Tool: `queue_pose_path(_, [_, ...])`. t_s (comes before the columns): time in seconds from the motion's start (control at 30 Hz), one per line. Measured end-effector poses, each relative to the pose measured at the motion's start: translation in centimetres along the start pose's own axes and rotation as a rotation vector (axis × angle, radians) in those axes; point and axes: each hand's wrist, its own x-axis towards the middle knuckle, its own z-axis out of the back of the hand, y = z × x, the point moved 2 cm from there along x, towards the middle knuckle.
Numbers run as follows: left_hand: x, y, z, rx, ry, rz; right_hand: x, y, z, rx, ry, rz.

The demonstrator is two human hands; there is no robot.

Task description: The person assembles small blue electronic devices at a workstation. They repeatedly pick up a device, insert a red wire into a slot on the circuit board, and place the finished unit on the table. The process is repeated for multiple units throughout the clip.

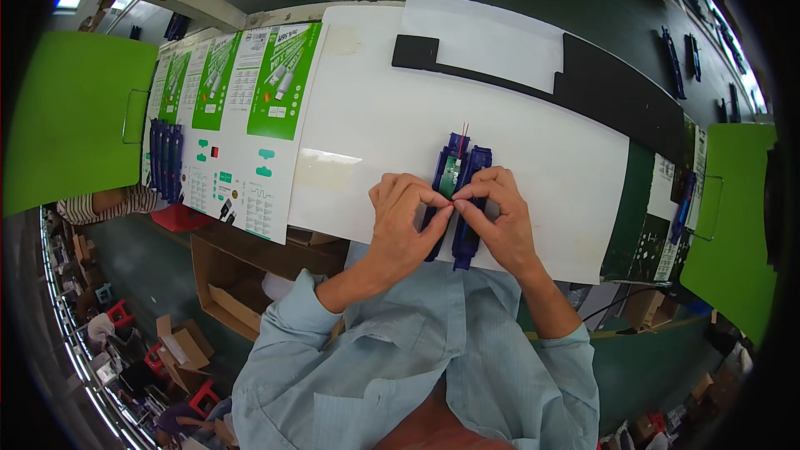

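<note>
Two long dark-blue plastic housing halves lie side by side on the white work surface in front of me. The left housing half (456,143) holds a green circuit board (450,177), and thin red and dark wires (464,130) stick out past its far end. Beside it lies the right housing half (478,160). My left hand (402,218) and my right hand (505,223) meet over the near end of the board. Thumb and forefinger of each are pinched together at a bit of red wire (451,203). The fingers hide most of that wire.
Printed green-and-white sheets (283,83) cover the bench at left, with several blue housings (165,158) on them. A black strip (500,83) runs along the far side. Green panels (75,117) stand at both ends. Another blue housing (684,207) lies at right.
</note>
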Motion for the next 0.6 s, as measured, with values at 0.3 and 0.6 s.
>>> queue_pose_path(0.3, [-1.8,-0.9,0.9,0.337,-0.05,-0.119,1.3,2.1,0.5,-0.25,0.0,0.203])
queue_pose_path(0.6, [-1.5,0.3,0.5,0.283,0.122,-0.252,2.4,1.5,-0.5,-0.412,0.227,0.421])
